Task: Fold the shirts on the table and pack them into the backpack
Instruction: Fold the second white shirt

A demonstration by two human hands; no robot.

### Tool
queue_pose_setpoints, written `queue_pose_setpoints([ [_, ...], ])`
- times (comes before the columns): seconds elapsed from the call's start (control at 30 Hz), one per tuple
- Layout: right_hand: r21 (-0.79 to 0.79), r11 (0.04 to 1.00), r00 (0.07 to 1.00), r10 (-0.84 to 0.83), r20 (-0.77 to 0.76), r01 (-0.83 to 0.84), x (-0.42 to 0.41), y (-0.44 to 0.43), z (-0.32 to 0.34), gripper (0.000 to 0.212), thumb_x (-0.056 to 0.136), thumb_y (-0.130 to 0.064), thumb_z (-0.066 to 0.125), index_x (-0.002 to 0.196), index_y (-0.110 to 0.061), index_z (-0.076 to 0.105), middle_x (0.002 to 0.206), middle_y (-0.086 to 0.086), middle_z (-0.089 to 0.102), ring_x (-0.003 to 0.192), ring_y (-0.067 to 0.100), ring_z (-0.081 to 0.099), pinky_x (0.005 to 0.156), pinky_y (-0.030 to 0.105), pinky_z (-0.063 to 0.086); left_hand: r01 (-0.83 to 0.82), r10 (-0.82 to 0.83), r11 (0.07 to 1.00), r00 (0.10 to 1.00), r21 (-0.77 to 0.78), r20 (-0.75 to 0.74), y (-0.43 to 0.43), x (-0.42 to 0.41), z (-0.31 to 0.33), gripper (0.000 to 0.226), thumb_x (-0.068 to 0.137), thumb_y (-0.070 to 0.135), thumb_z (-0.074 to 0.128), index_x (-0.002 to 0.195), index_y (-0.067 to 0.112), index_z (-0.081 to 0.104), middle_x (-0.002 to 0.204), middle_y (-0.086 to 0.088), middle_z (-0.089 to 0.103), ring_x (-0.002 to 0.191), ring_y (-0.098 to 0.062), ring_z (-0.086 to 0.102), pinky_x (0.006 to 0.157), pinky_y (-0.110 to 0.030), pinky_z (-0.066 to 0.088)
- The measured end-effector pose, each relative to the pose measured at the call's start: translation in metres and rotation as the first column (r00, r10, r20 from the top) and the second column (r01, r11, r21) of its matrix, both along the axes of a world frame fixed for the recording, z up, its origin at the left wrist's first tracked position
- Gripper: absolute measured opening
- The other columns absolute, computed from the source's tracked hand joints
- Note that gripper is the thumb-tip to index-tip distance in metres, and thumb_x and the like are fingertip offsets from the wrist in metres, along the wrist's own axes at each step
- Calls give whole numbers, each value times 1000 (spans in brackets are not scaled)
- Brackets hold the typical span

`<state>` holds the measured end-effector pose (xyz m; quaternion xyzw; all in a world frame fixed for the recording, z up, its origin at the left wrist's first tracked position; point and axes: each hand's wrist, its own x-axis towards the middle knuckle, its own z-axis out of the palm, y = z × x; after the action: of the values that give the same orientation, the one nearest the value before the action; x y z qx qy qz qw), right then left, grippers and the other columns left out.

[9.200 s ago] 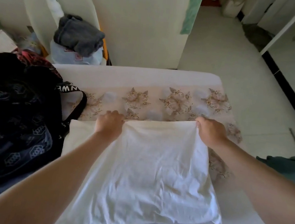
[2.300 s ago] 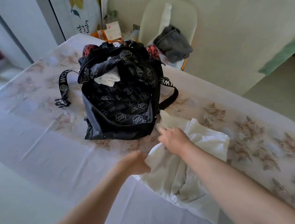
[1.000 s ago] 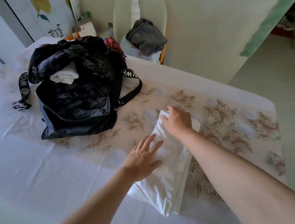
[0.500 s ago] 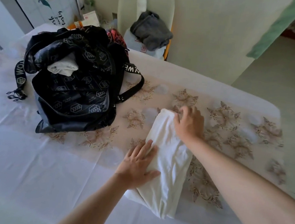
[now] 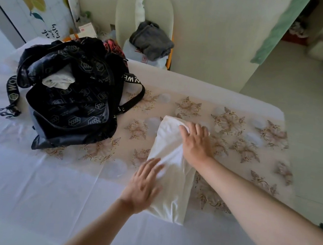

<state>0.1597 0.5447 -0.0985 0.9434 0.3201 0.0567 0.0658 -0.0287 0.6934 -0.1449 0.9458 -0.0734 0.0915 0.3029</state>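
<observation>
White cotton shirt [image 5: 167, 141]: folded to a narrow strip, mid-table toward the near edge, smoothing step.
Left hand [image 5: 143, 186] lies flat on the strip's near left side and right hand [image 5: 196, 142] flat across its far end; fingers straight, neither gripping. Black patterned backpack [image 5: 74, 100] sits open, apart to the left near the far edge of the white-clothed table [image 5: 28, 187], with a pale garment in its mouth. Next, my guess: fold the strip end over end, then carry it across. Nine seconds back it was a wide rectangle pinched at its far corners.

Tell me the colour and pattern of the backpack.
The backpack is black with pale hexagon logos, best seen in the head view.
</observation>
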Motion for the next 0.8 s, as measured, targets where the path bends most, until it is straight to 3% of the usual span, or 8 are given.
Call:
queue_pose_setpoints([
  [0.1, 213, 959, 970, 215, -116, -187, -61, -3, -14, 29, 81, -12, 52, 110, -16, 59, 109, 8, 55, 95, 30, 54, 80, 40, 45, -162, 162, 987, 986, -7, 44, 10, -14, 5, 25, 95, 28, 45, 113, 12, 55, 117, 1, 50, 103, -21, 52, 88, -38, 47],
  [0.2, 165, 972, 917, 216, -334, -169, -97, -20, -29, 41, 99, -42, 37, 133, -22, 47, 141, 9, 46, 129, 31, 44, 107, 42, 38, -35, 40, 995, 998, 96, -44, 25, -30, 2, 25, 89, 39, 58, 100, 17, 53, 103, 4, 49, 91, -18, 51, 73, -32, 48],
  [0.27, -15, 997, 907, 58, -416, -70, -100, -35, -31, 68, 100, -62, 11, 157, -26, 14, 166, 14, 5, 152, 34, 7, 123, 49, 13, 115, -89, 979, 984, 169, -154, 35, -40, -1, 34, 84, 51, 61, 101, 22, 52, 103, 5, 51, 91, -17, 53, 71, -29, 49],
  [0.37, -216, 976, 900, -77, -428, -19, -99, -40, -26, 72, 96, -64, 1, 153, -28, -24, 156, 10, -35, 147, 30, -29, 122, 53, -8, 186, -131, 954, 965, 237, -227, 43, -52, 1, 41, 76, 49, 71, 109, 30, 56, 107, 7, 52, 97, -16, 56, 78, -33, 55],
  [0.47, -147, 989, 928, -49, -369, -6, -120, -27, -15, 67, 104, -41, 32, 159, -16, 3, 164, 17, -12, 152, 36, -10, 124, 51, 1, 201, -150, 945, 967, 259, -206, 38, -58, 8, 58, 62, 36, 87, 112, 29, 60, 118, 5, 52, 105, -18, 58, 84, -34, 57],
  [0.57, 38, 989, 957, 145, -253, -139, -156, -26, -11, 57, 94, -44, 46, 143, -16, 47, 148, 12, 42, 132, 31, 44, 108, 43, 40, 276, -222, 930, 948, 244, -228, 32, -62, 6, 78, 52, 25, 92, 124, 26, 62, 138, -1, 54, 122, -23, 57, 87, -31, 56],
  [0.67, -51, 992, 947, 91, -309, -112, -191, -42, -18, 83, 79, -62, 53, 147, -15, 44, 135, 8, 47, 118, 27, 47, 95, 40, 48, 231, -207, 955, 968, 186, -140, 31, -65, -1, 68, 56, 9, 92, 119, 20, 69, 136, -2, 61, 117, -23, 64, 60, -29, 60],
  [0.8, -138, 990, 959, -53, -278, 15, -211, -48, -28, 87, 66, -32, 73, 145, -8, 44, 142, 14, 47, 127, 31, 50, 93, 41, 53, 205, -210, 949, 978, 238, -5, 33, -60, 2, 27, 80, 9, 50, 99, 12, 69, 98, -7, 72, 79, -25, 73, 45, -30, 55],
])
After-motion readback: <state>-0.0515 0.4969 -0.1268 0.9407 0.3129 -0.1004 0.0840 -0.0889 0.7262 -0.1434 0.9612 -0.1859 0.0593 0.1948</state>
